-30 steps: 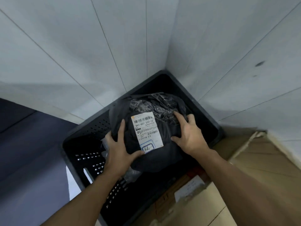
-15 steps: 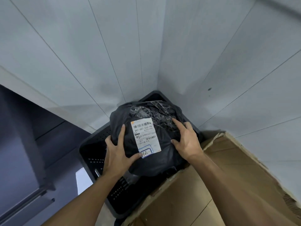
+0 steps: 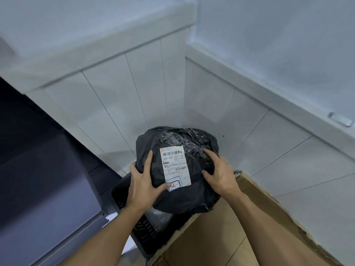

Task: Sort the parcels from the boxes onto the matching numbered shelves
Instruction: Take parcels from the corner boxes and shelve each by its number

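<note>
A rounded black plastic-bag parcel (image 3: 194, 191) sits in the lower middle of the frame, held between both hands in front of the corner where two white tiled walls (image 3: 119, 104) meet. The left hand (image 3: 143, 183) grips its left side: the forefinger lies straight up the bag, the other fingers wrap the edge, and the thumb presses the lower corner of the white printed shipping label (image 3: 175, 166). The right hand (image 3: 221, 175) grips the right side, with fingers spread over crinkled clear tape (image 3: 184, 139) and the thumb set on the front. The label faces up, showing a barcode, the code 841-G07 E02-10 and a handwritten 12 in a blue-outlined box at its bottom. Below the parcel, toward the lower left, is a black perforated plastic crate (image 3: 123, 196), with a piece of crumpled clear plastic (image 3: 157, 215) showing inside it. A brown corrugated cardboard box (image 3: 211, 237) fills the lower right, its torn flap edge just beside the crate. A dark grey surface (image 3: 38, 189) runs down the left of the frame.
</note>
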